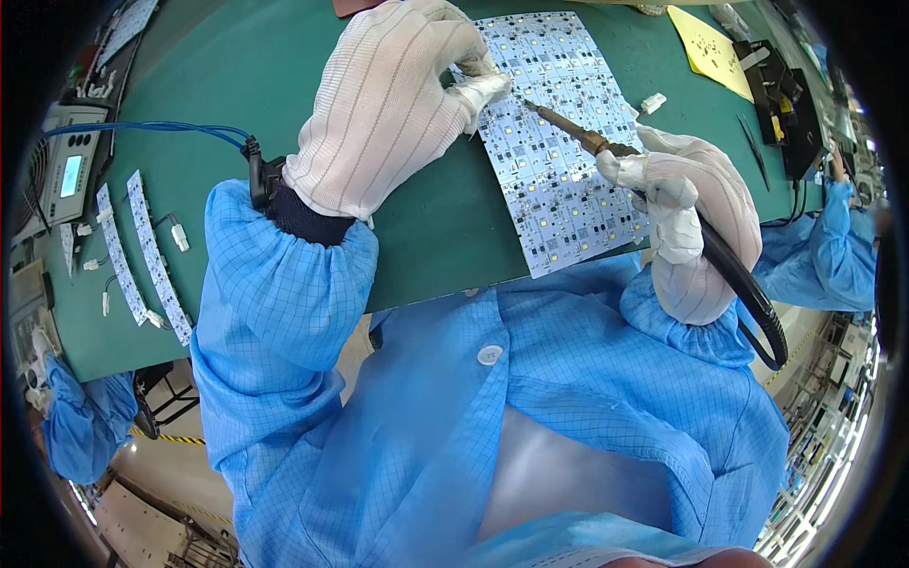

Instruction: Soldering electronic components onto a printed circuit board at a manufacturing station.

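Note:
A white circuit board panel (pixel 559 213) dotted with small chips and yellowish LEDs lies on the green mat, reaching the mat's near edge. My right hand (pixel 705 222), in a white striped glove, is closed around a soldering iron (pixel 576 131). The iron's tip points left, at or just above the upper middle of the panel. Over the panel's upper left edge, my gloved left hand (pixel 383 114) has thumb and fingers pinched together close to the tip; what they hold is hidden. A wrist strap (pixel 260 175) with a blue cord circles my left wrist.
Two narrow LED strips (pixel 156 256) with white connectors lie at left, near a station with a lit display (pixel 71 175). At right are a loose white connector (pixel 653 103), tweezers (pixel 754 151), a yellow sheet (pixel 705 52) and a black holder (pixel 795 114). Co-workers in blue (pixel 819 251) sit nearby.

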Available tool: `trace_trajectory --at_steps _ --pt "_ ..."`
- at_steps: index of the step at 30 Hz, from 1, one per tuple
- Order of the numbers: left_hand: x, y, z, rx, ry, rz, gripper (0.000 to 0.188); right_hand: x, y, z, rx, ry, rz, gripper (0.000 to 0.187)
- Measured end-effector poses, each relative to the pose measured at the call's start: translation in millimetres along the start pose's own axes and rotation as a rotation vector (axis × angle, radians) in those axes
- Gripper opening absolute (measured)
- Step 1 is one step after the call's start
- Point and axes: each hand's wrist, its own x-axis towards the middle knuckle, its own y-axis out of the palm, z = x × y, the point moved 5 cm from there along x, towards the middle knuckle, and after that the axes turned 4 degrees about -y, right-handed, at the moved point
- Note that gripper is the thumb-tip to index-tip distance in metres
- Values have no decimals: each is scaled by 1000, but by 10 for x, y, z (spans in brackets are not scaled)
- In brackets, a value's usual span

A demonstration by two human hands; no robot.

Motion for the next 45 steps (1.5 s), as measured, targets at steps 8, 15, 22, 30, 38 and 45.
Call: trace_trajectory --at_steps 8,15,22,30,38,45 --pt "16 3 -5 34 6 1 19 93 -38 404 -218 -89 6 48" --pt "18 62 15 -8 14 4 18 163 20 745 -418 -163 7 49" --pt "-27 37 20 -6 5 19 18 297 52 1049 -600 -241 19 50" --pt "-84 69 -3 40 29 -1 18 316 -75 1244 -623 -322 -109 44" --pt "-489 4 162 -1 -161 49 13 371 -920 749 -836 -257 -552 22" --pt "-633 36 462 -57 -371 88 14 664 -1317 50 -1000 90 -208 31"
